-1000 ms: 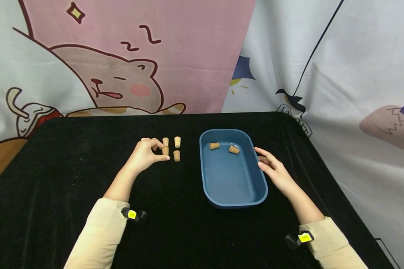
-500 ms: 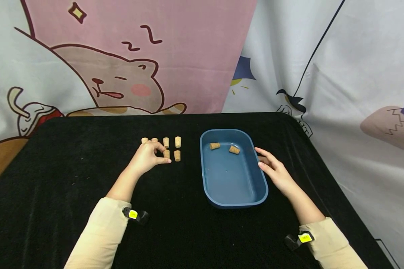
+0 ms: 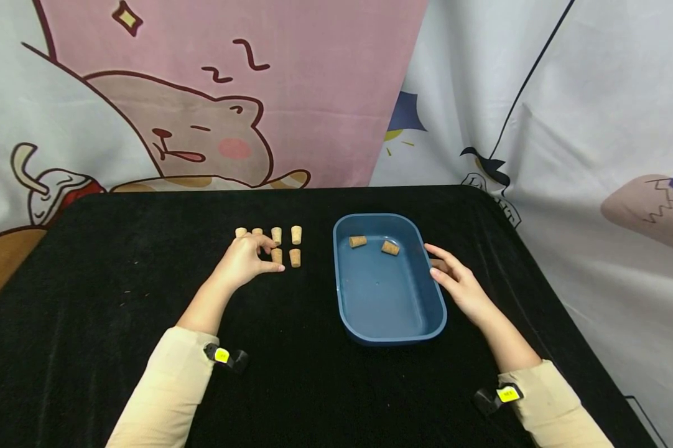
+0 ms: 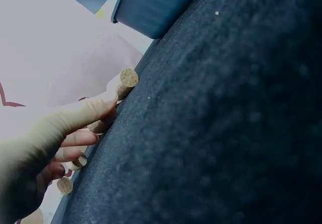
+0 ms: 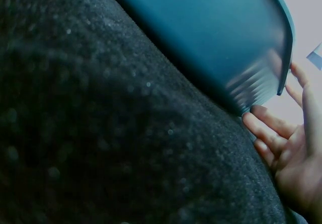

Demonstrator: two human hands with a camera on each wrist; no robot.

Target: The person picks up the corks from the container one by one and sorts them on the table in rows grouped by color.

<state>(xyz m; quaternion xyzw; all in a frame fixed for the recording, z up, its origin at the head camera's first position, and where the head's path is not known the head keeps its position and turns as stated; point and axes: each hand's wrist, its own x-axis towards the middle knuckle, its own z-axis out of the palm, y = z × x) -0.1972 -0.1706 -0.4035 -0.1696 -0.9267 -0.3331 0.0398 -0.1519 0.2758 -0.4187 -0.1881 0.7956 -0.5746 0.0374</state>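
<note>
My left hand (image 3: 242, 260) pinches a small tan cork (image 3: 277, 256) between thumb and index finger. That cork stands upright on the black cloth beside another upright cork (image 3: 295, 258). Behind them are further corks, including one cork (image 3: 277, 236) and its right-hand neighbour (image 3: 296, 234). My fingers partly hide the corks at the left. In the left wrist view the thumb covers part of the pinched cork (image 4: 102, 125). My right hand (image 3: 461, 285) rests its loosely spread fingers against the right side of a blue plastic bin (image 3: 391, 341). Two corks, a left one (image 3: 357, 241) and a right one (image 3: 390, 248), lie inside it.
A black cloth (image 3: 314, 392) covers the table, whose far edge runs below a printed curtain (image 3: 325, 93). Each sleeve carries a small wrist camera, one on the left cuff (image 3: 227, 358) and one on the right cuff (image 3: 496, 398).
My left hand has drawn the pinched cork slightly nearer to me, level with its right neighbour. Two corks at the far left have come into sight. The right hand and bin stay put.
</note>
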